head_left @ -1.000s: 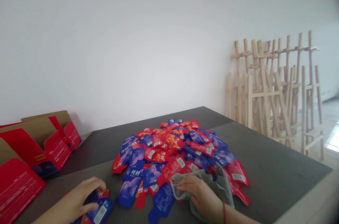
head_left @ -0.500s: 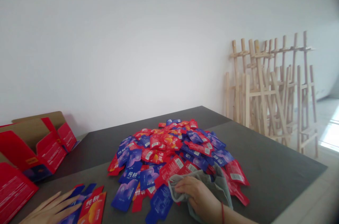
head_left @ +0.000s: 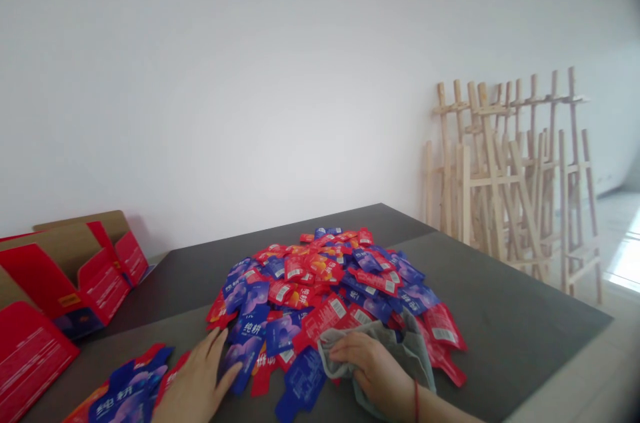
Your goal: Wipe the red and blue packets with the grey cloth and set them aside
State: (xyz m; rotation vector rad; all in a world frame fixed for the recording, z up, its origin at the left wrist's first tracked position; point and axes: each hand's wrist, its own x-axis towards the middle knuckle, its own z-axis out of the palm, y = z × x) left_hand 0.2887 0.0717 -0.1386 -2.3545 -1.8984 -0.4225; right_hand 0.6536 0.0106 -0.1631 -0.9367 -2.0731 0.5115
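Note:
A large heap of red and blue pouches [head_left: 320, 270] lies on the dark table. At its front right, my right hand [head_left: 367, 356] is closed around a grey-green cloth [head_left: 417, 356] that rests against the pouches. My left hand [head_left: 197, 376] reaches to the heap's front left edge, its fingers and thumb apart around the near side of a blue pouch [head_left: 244, 360]; whether it touches it is hard to tell. Left of that hand lies a smaller group of blue and red pouches [head_left: 125, 400], partly covered by the hand.
Open red cardboard boxes [head_left: 100, 276] with brown insides stand on the left of the table [head_left: 510, 310]. A white wall [head_left: 280, 76] rises behind. Several wooden easels [head_left: 493, 176] lean together beyond the table's right side.
My left hand has moved right, from the small group of pouches to the left front of the heap. My right hand stays on the cloth. The view has shifted slightly.

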